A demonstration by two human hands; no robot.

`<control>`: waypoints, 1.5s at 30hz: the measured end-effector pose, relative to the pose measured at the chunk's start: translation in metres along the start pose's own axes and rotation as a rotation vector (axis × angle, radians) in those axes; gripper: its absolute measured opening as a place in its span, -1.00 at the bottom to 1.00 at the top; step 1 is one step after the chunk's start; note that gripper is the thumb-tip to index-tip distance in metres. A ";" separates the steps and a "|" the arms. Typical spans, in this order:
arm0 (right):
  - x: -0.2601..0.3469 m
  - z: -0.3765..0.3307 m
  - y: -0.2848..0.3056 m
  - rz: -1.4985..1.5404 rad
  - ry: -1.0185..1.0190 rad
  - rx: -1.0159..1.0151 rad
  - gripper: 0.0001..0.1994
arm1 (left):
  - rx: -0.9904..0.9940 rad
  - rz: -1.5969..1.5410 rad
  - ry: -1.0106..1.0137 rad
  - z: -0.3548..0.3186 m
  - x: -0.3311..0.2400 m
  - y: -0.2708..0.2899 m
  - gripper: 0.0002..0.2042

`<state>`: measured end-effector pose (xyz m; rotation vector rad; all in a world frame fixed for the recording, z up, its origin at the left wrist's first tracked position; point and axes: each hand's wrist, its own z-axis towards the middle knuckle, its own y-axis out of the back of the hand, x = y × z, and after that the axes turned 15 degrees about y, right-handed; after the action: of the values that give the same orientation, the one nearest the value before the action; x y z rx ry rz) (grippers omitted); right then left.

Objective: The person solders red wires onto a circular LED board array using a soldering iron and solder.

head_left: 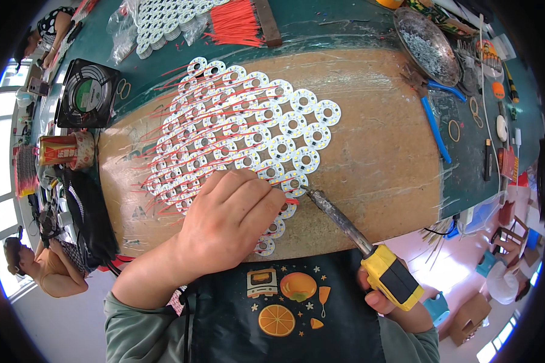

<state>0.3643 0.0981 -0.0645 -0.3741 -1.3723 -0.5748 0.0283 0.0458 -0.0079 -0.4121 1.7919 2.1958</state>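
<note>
Mostly beyond the left hand (229, 212), discs (258, 147); its knuckles up, grip unclear; right hand (378, 300) round the iron (386, 269).

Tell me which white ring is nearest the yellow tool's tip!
The ring just left of the tip of the yellow tool; every other ring sits farther from that tip.

Board (381, 151): on table (321, 39), before me.
Rings (266, 138): on board.
Fan (88, 94): to my left.
Pliers (433, 124): at board's right edge.
Bowl (447, 51): behind pliers.
</note>
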 end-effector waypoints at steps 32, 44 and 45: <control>0.005 0.003 -0.008 0.456 -0.156 -0.296 -0.68 | -0.016 -0.022 0.110 0.046 0.010 0.026 -0.83; 0.005 0.007 -0.009 0.391 -0.109 -0.283 -0.67 | 0.046 -0.012 0.178 0.037 0.009 0.013 -0.88; 0.007 0.009 -0.009 0.377 -0.122 -0.266 -0.67 | 0.046 -0.013 0.179 0.035 0.007 0.014 -0.88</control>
<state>0.3526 0.0944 -0.0572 -0.8747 -1.3002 -0.4247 0.0152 0.0774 0.0083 -0.6264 1.9201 2.1644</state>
